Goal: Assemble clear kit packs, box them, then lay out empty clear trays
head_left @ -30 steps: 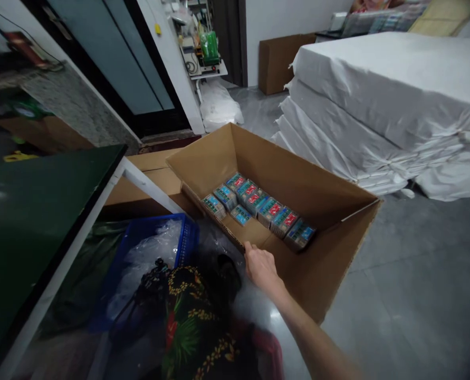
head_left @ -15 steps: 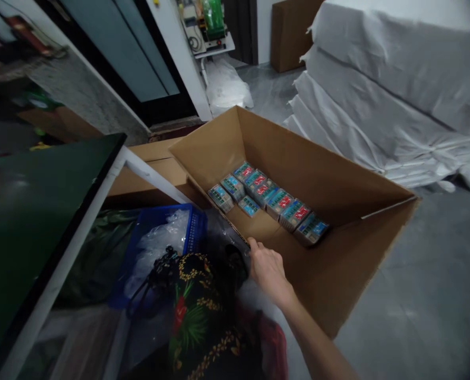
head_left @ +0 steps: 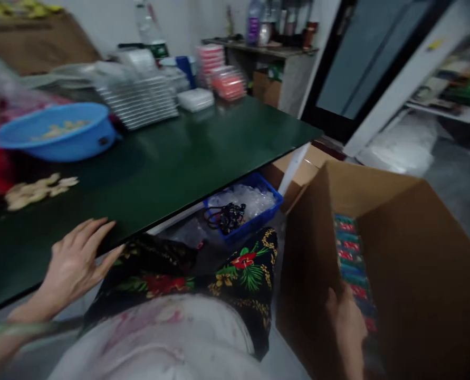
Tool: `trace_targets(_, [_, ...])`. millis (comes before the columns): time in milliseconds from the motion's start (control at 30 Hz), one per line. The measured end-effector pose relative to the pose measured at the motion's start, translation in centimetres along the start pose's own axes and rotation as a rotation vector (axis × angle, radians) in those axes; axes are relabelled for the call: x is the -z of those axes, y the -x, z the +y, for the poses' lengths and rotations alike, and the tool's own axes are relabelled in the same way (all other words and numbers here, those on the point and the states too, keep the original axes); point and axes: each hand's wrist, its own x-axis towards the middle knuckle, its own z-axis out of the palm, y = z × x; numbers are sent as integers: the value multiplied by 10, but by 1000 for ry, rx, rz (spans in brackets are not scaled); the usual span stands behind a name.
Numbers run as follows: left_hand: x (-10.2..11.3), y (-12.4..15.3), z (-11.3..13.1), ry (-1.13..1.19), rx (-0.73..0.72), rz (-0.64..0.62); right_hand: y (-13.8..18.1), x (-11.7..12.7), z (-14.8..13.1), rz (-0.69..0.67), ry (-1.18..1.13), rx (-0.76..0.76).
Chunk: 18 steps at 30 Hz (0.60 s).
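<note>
Dark green flat tabletop [head_left: 195, 153]: biggest, near edge runs past the person's lap. Large open brown cardboard box [head_left: 306, 279] stands beside its right end; one-sided pull on the rim could bend that wall or tip the box. Blue plastic crate with clear bags [head_left: 254, 224] sits low under the tabletop's near edge, close to the box; the box's bottom could snag it if dragged that way. Round blue plastic basin [head_left: 76, 145] is toward the tabletop's left end.

Right hand [head_left: 349, 327], blurred: closed over the box's near rim, thumb outside; fingertips hidden. Left hand [head_left: 74, 256]: loosely spread on the tabletop's near edge, nothing held. If that edge is its support, a slip could cost balance.

Small teal-and-red printed packs [head_left: 351, 245]: in a row inside the box, partly hidden by the near wall; tilting could slide them into a corner. Flat pale loose pieces [head_left: 35, 192]: between basin and near edge; a left-hand sweep could scatter them.
</note>
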Motion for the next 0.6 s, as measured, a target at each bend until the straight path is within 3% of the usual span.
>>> trace_targets(133, [2, 37, -37, -29, 125, 92, 13, 9, -28, 307, 32, 209])
trace_targets(300, [10, 82, -69, -155, 431, 76, 34, 15, -137, 253, 6, 614])
trace_targets(400, [4, 90, -73, -214, 470, 63, 49, -9, -210, 56, 17, 910])
trace_targets(500, [-3, 88, -71, -232, 484, 71, 64, -56, -265, -168, 129, 1009])
trace_targets(600, [-4, 87, -69, -241, 493, 74, 81, -108, -300, -414, 346, 1091])
